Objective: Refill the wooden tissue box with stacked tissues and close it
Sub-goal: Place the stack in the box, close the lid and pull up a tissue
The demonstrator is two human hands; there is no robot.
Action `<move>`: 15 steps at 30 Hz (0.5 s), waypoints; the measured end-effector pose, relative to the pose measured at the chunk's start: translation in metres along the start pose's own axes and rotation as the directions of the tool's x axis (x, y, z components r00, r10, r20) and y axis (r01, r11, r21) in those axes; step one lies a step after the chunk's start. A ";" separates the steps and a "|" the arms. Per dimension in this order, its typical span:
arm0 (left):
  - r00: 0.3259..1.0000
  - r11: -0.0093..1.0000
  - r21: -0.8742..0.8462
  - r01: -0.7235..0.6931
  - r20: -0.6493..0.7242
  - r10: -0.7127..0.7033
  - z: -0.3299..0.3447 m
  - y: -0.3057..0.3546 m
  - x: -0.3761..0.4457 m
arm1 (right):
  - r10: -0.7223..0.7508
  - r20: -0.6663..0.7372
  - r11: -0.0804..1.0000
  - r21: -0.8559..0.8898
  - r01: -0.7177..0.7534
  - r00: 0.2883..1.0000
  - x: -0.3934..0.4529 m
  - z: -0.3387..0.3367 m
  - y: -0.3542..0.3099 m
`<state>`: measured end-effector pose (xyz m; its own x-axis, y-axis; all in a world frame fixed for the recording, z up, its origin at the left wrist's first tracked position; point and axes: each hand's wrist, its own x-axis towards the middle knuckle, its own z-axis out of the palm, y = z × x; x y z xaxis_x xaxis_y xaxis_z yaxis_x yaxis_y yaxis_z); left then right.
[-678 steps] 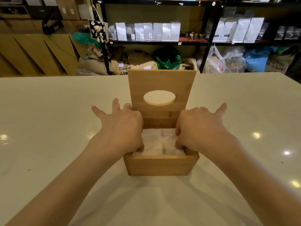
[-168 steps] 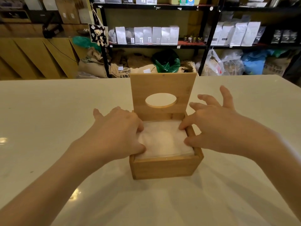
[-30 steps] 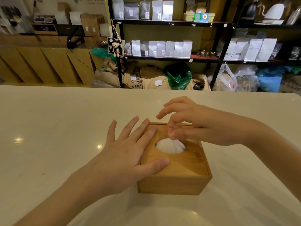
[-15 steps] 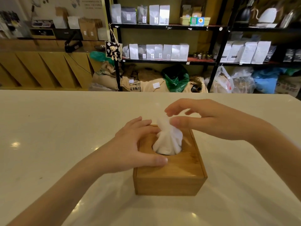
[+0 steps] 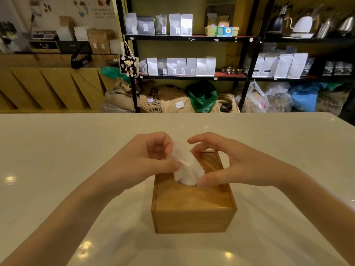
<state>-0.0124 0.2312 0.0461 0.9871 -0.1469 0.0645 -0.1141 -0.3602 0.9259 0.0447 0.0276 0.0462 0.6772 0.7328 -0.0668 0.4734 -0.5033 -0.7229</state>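
I see the wooden box [image 5: 193, 204] near me on the white table [image 5: 57, 150], lid down, one tissue [image 5: 187, 167] sticking up through its hole. My left hand [image 5: 146, 162] pinches the tissue's upper edge; my right hand [image 5: 226, 167] curves loosely beside it, thumb at its base, gripping nothing. Nothing presses the lid, so a hard tug could tear the sheet, lift the lid or drag out more tissues.

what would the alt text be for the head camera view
Two bare hands shape a white tissue sticking up through the hole in a closed wooden tissue box on a pale table. The left hand pinches the tissue; the right hand curves beside it.
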 end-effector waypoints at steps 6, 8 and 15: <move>0.967 0.968 0.016 -0.252 -0.042 0.253 0.004 0.015 -0.008 | -0.009 0.088 0.999 -0.050 0.014 0.996 0.011 0.006 -0.006; 0.940 0.942 -0.049 -0.333 -0.097 0.327 0.005 0.016 -0.008 | -0.047 0.086 0.998 -0.041 0.051 0.995 0.012 0.006 -0.007; 0.990 0.990 -0.033 -0.140 0.022 0.141 -0.002 0.001 0.001 | -0.098 -0.085 0.972 0.206 0.114 0.992 0.002 -0.005 0.001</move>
<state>-0.0116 0.2329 0.0476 0.9584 -0.2164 0.1861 -0.2475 -0.3052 0.9196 0.0498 0.0264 0.0488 0.6727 0.7373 0.0632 0.4214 -0.3115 -0.8517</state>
